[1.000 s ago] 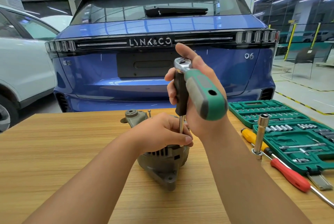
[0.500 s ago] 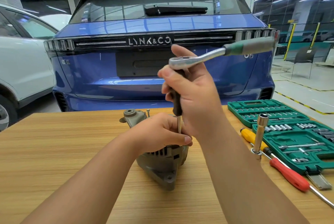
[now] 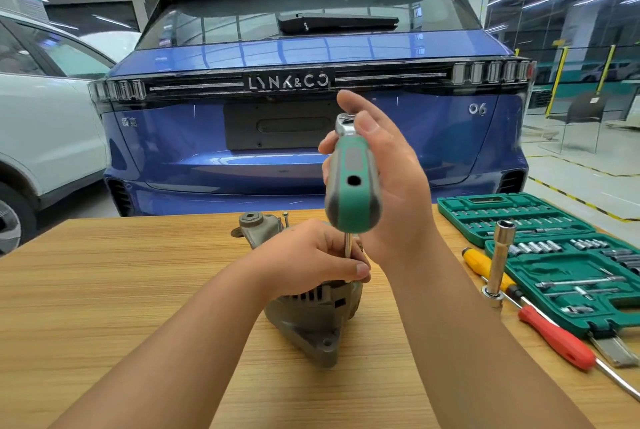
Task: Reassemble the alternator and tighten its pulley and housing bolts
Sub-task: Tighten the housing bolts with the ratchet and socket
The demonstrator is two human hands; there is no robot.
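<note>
A grey alternator stands on the wooden table, one mounting ear toward me. My left hand lies on top of it and pinches the thin steel extension shaft that runs down into the housing. Above it, my right hand grips the head of a ratchet wrench whose green and grey handle points toward me. A loose long bolt sticks up from the far side of the alternator. The bolt under the shaft is hidden by my left hand.
A green socket set case lies open at the right. In front of it are a yellow-handled screwdriver, a red-handled screwdriver and an upright deep socket. A blue car is parked just behind the table.
The ratchet handle pointed toward me, swung out to the far right, and now points toward me again. My left hand has stayed on the shaft and alternator.
</note>
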